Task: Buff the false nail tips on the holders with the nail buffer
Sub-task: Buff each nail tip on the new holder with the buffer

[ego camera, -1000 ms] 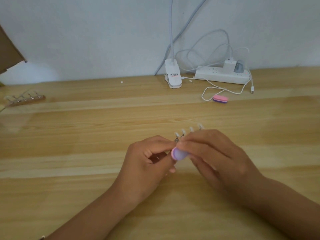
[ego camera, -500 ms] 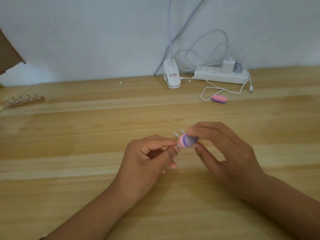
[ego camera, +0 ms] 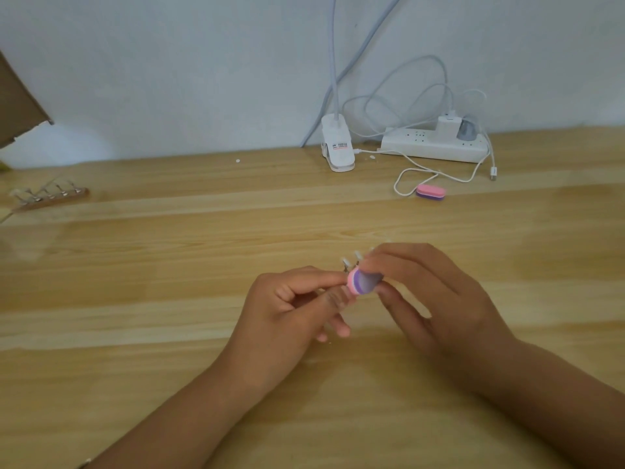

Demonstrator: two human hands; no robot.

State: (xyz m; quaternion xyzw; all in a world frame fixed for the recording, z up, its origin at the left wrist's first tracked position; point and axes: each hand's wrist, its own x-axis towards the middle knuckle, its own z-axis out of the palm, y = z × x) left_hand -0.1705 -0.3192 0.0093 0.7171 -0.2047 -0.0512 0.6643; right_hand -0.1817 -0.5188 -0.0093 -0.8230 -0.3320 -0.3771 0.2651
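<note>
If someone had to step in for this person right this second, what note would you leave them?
Left hand pinches the holder of false nail tips, mostly hidden.
Right hand holds the pink-and-purple nail buffer against those tips.
A second holder lies far left on the table; a spare buffer lies near the power strip.
Which tips are finished cannot be told; the second holder is likely left to do.

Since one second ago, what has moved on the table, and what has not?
The right hand slid the buffer slightly away and rightward across the tips, turning its purple face into view. The left hand still pinches the holder. Nothing was taken or released. The spare buffer and far holder stayed put.
</note>
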